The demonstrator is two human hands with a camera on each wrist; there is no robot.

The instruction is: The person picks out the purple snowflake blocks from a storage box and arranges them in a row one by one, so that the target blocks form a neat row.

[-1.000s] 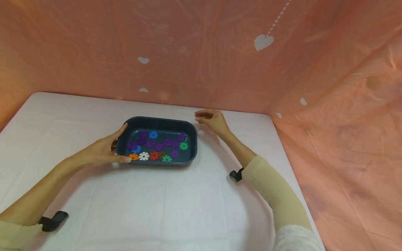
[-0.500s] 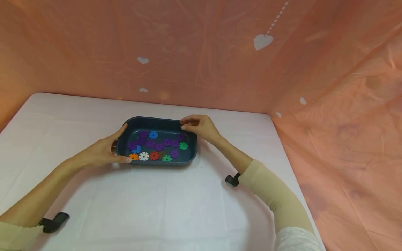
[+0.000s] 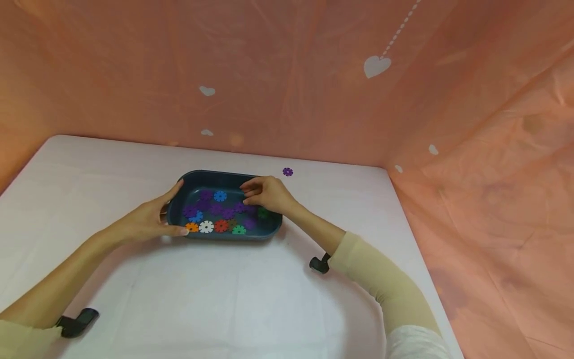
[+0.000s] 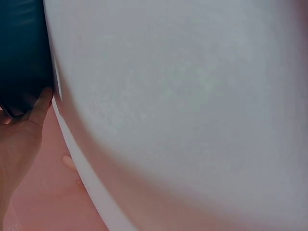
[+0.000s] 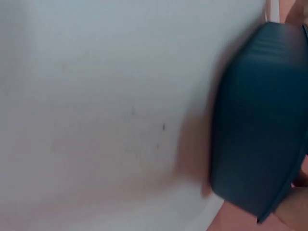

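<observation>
The dark blue tray (image 3: 224,237) sits on the white table (image 3: 251,299), slightly toward 12 o'clock of the table centre. Inside lie flat snowflake-shaped plastic discs (image 3: 215,212): mostly purple, plus blue, green, red, white and orange.

The left hand (image 3: 150,219) grips the tray's 9 o'clock end, thumb on the near wall, fingers curled over the rim.

The right hand (image 3: 266,194) reaches over the tray's 3 o'clock end, fingertips lowered among the purple discs; whether they pinch one cannot be told.

A single purple disc (image 3: 288,172) lies on the table at 1 o'clock of the tray, well apart.

An orange heart-print curtain (image 3: 291,75) encloses the table.
</observation>
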